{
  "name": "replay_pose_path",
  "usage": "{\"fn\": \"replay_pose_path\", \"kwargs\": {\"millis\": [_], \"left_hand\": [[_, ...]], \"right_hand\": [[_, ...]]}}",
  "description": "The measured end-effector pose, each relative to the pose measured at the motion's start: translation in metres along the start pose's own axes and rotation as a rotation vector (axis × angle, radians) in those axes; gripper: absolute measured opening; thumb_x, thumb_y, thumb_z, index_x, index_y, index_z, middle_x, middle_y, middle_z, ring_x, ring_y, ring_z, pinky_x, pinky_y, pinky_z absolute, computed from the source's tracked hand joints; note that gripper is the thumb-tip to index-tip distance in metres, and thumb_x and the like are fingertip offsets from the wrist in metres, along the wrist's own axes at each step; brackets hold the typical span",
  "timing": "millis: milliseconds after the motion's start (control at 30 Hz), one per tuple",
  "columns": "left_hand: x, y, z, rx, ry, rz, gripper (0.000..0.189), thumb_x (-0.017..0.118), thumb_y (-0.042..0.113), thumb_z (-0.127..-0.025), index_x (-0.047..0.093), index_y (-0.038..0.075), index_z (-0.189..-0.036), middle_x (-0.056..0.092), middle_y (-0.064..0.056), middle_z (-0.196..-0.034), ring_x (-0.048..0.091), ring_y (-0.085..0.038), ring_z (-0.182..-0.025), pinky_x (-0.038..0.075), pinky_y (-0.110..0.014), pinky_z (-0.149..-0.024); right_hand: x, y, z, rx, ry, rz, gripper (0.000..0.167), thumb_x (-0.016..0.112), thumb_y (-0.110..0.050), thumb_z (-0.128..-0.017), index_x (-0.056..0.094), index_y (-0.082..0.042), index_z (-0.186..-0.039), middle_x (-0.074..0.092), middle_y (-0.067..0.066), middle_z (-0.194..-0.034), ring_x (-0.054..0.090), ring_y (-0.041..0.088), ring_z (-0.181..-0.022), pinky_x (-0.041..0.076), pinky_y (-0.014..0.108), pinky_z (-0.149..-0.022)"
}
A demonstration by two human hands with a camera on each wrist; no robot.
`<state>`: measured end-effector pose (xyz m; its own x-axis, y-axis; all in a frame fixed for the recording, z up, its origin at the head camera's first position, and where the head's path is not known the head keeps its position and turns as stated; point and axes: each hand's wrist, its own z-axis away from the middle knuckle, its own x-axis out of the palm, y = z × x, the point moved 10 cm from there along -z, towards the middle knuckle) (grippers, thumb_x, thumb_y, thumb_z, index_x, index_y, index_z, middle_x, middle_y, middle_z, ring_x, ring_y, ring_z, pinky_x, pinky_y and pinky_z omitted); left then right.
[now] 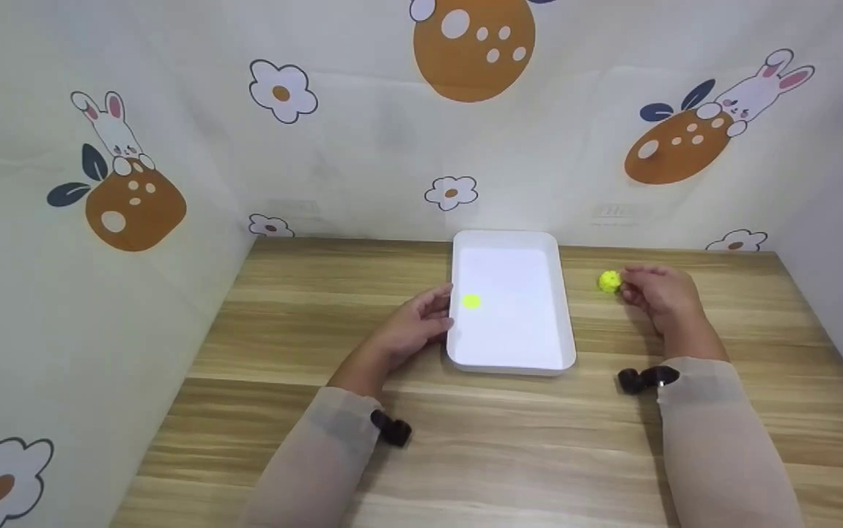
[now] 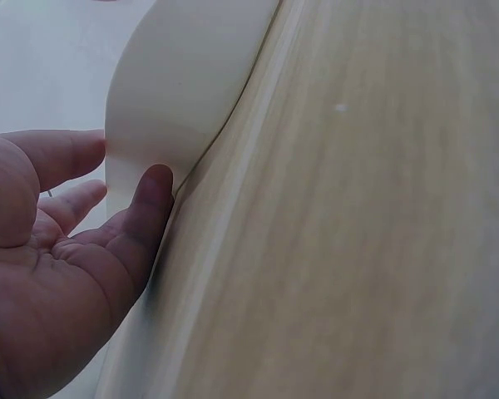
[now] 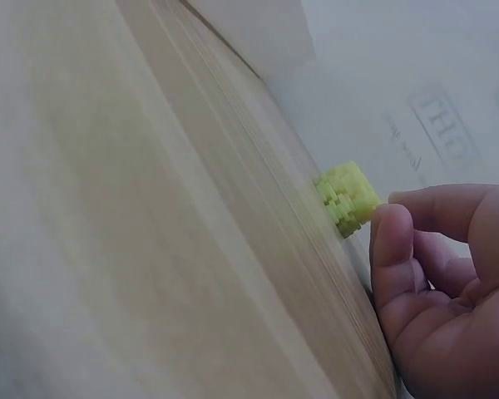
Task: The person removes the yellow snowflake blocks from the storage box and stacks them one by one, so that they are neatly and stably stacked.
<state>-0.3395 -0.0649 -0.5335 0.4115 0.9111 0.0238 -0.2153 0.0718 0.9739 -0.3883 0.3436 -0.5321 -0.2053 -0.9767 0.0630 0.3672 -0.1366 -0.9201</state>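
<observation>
A white rectangular tray [image 1: 517,315] lies on the wooden table, with a flat, round, bright yellow piece [image 1: 471,301] inside near its left wall. My left hand [image 1: 408,330] rests against the tray's left side, fingers and thumb loosely extended. In the left wrist view, its fingertips [image 2: 156,179] touch the outer wall. To the right of the tray, my right hand [image 1: 662,297] pinches a small yellow-green notched piece [image 1: 609,281] between thumb and index finger. The right wrist view shows this piece [image 3: 348,198] held by its edge, close to the tabletop; its exact kind is unclear.
The wood-grain table [image 1: 539,455] meets a cloth wall [image 1: 377,147] printed with rabbits, oranges and flowers right behind the tray. More cloth closes off the left and right sides. Dark wrist cameras [image 1: 392,428] sit on both sleeves.
</observation>
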Motion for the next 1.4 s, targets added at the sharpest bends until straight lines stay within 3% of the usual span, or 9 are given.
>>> {"fn": "replay_pose_path", "kwargs": {"millis": [133,300,500,800,967,1100,1400], "left_hand": [[0.0,0.0,0.0,0.004,-0.004,0.006,0.068,0.061,0.001,-0.105,0.035,0.009,-0.167,0.043,-0.018,-0.169,0.046,-0.035,-0.155,0.045,-0.048,-0.126],[0.0,0.001,0.0,0.015,0.001,-0.007,0.068,0.061,0.001,-0.105,0.035,0.009,-0.167,0.045,-0.019,-0.167,0.047,-0.035,-0.155,0.046,-0.047,-0.126],[0.002,0.002,0.001,0.025,0.003,0.0,0.068,0.062,0.001,-0.104,0.035,0.008,-0.167,0.045,-0.02,-0.168,0.047,-0.036,-0.154,0.046,-0.046,-0.125],[0.002,0.0,0.002,0.019,0.013,-0.003,0.067,0.061,0.002,-0.105,0.036,0.009,-0.167,0.046,-0.019,-0.167,0.049,-0.035,-0.153,0.048,-0.046,-0.124],[0.001,0.0,0.002,0.005,0.022,-0.006,0.068,0.062,0.002,-0.105,0.036,0.011,-0.167,0.046,-0.018,-0.167,0.049,-0.034,-0.154,0.047,-0.046,-0.125],[0.001,0.001,0.002,0.014,0.017,0.003,0.068,0.061,0.001,-0.105,0.036,0.009,-0.167,0.045,-0.019,-0.168,0.048,-0.035,-0.154,0.046,-0.046,-0.125],[0.001,0.002,0.002,0.028,-0.001,0.0,0.068,0.06,0.001,-0.105,0.034,0.008,-0.168,0.043,-0.02,-0.169,0.047,-0.037,-0.155,0.047,-0.047,-0.125]], "right_hand": [[0.001,-0.006,0.003,0.006,0.0,-0.076,0.008,0.07,-0.006,-0.102,0.074,-0.013,-0.103,0.077,-0.002,-0.082,0.069,0.009,-0.072,0.063,0.021,-0.07],[0.016,-0.02,0.013,-0.002,-0.067,-0.148,0.008,0.071,-0.009,-0.103,0.072,-0.015,-0.107,0.073,-0.004,-0.084,0.067,0.009,-0.078,0.061,0.021,-0.07],[0.055,-0.04,0.032,-0.077,-0.191,-0.121,0.008,0.078,-0.014,-0.098,0.077,-0.014,-0.106,0.073,-0.004,-0.085,0.067,0.009,-0.076,0.061,0.018,-0.069],[0.118,-0.056,0.051,-0.166,-0.322,-0.041,0.007,0.076,-0.012,-0.1,0.082,-0.015,-0.098,0.074,-0.003,-0.081,0.067,0.009,-0.072,0.061,0.018,-0.066],[0.143,-0.06,0.05,-0.183,-0.321,0.066,0.007,0.077,-0.017,-0.1,0.081,-0.015,-0.106,0.072,-0.004,-0.085,0.066,0.01,-0.075,0.061,0.018,-0.069],[0.164,-0.062,0.045,-0.18,-0.329,0.148,0.017,0.077,-0.022,-0.1,0.078,-0.013,-0.115,0.071,-0.005,-0.091,0.066,0.011,-0.079,0.061,0.018,-0.071],[0.206,-0.05,0.027,-0.064,-0.389,0.174,0.026,0.079,-0.026,-0.099,0.077,-0.013,-0.122,0.071,0.002,-0.105,0.067,0.016,-0.085,0.06,0.02,-0.072]]}}
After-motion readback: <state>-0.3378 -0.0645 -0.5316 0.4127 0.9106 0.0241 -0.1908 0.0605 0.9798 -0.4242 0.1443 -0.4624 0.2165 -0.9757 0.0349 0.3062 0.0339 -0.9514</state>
